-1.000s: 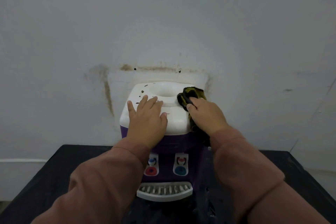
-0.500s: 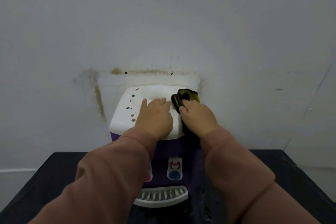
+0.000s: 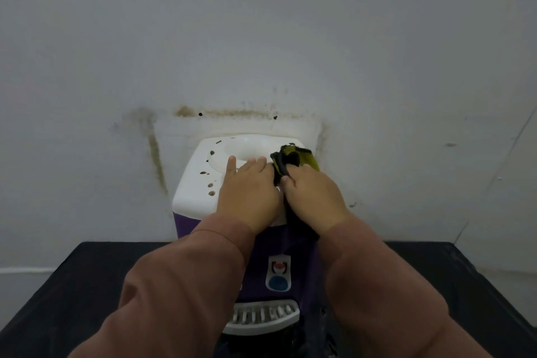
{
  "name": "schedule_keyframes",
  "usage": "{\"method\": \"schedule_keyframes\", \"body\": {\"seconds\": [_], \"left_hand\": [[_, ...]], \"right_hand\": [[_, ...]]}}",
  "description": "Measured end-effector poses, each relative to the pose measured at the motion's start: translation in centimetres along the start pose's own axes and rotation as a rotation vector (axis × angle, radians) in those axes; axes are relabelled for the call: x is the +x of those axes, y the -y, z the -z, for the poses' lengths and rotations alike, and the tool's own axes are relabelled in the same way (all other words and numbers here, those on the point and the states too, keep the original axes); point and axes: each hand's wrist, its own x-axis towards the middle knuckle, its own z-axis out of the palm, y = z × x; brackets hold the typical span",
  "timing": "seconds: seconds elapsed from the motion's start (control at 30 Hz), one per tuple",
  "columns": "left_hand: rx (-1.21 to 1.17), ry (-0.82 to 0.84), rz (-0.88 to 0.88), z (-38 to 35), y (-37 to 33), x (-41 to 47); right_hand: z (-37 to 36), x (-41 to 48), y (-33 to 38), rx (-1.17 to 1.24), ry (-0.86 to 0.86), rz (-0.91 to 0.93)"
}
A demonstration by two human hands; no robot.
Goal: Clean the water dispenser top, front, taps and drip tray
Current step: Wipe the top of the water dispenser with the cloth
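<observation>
A small purple water dispenser with a white top stands on a black table against the wall. Several dark specks dot the left of the white top. My left hand lies flat on the top, fingers reaching the round bottle well. My right hand presses a dark and yellow-green cloth on the top's right side. On the front, the blue tap shows; the other tap is hidden by my left sleeve. The white drip tray sits below.
The black table extends left and right of the dispenser. The grey wall right behind it carries brown stain lines. My brown sleeves cover much of the dispenser's front.
My left hand slid right across the white top, until it lies beside my right hand. The cloth under my right hand stayed on the top's right side. The view shifted slightly.
</observation>
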Motion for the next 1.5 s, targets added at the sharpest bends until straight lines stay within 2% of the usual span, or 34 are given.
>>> {"method": "schedule_keyframes", "body": {"seconds": [0.07, 0.13, 0.3, 0.5, 0.6, 0.7, 1.0, 1.07, 1.2, 1.3, 1.5], "left_hand": [[0.008, -0.02, -0.018, -0.3, -0.1, 0.0], [0.001, -0.037, -0.012, -0.6, 0.0, 0.1], [0.011, -0.105, -0.001, -0.8, -0.2, 0.0], [-0.025, -0.062, -0.004, -1.3, -0.2, 0.3], [-0.039, -0.056, -0.01, -1.1, -0.1, 0.5], [-0.022, -0.056, -0.021, -0.7, -0.1, 0.6], [-0.005, -0.08, -0.038, -0.4, 0.0, 0.7], [-0.03, -0.064, -0.029, -0.6, 0.1, 0.8], [-0.016, -0.048, -0.023, -0.8, 0.4, 0.8], [-0.023, -0.023, -0.023, -0.9, 0.5, 0.8], [-0.073, 0.018, -0.022, -1.0, 0.7, 0.6]], "right_hand": [[-0.3, -1.3, 0.3, 0.033, -0.076, 0.061], [-0.5, -0.9, -0.1, 0.073, -0.08, 0.035], [-0.8, 4.6, -1.5, 0.108, 0.054, -0.195], [-0.9, 11.0, -2.4, 0.159, 0.224, -0.365], [-1.2, 12.7, -2.9, 0.151, 0.315, -0.349], [-1.4, 12.4, -3.6, 0.15, 0.305, -0.32], [0.0, 2.0, 0.0, -0.164, 0.084, -0.055], [0.2, 2.4, 0.3, -0.139, 0.094, -0.077], [0.5, 6.9, -0.1, -0.104, 0.272, -0.195], [-0.2, 10.7, -0.4, -0.092, 0.335, -0.267], [-1.6, 12.0, -1.2, -0.066, 0.303, -0.267]]}}
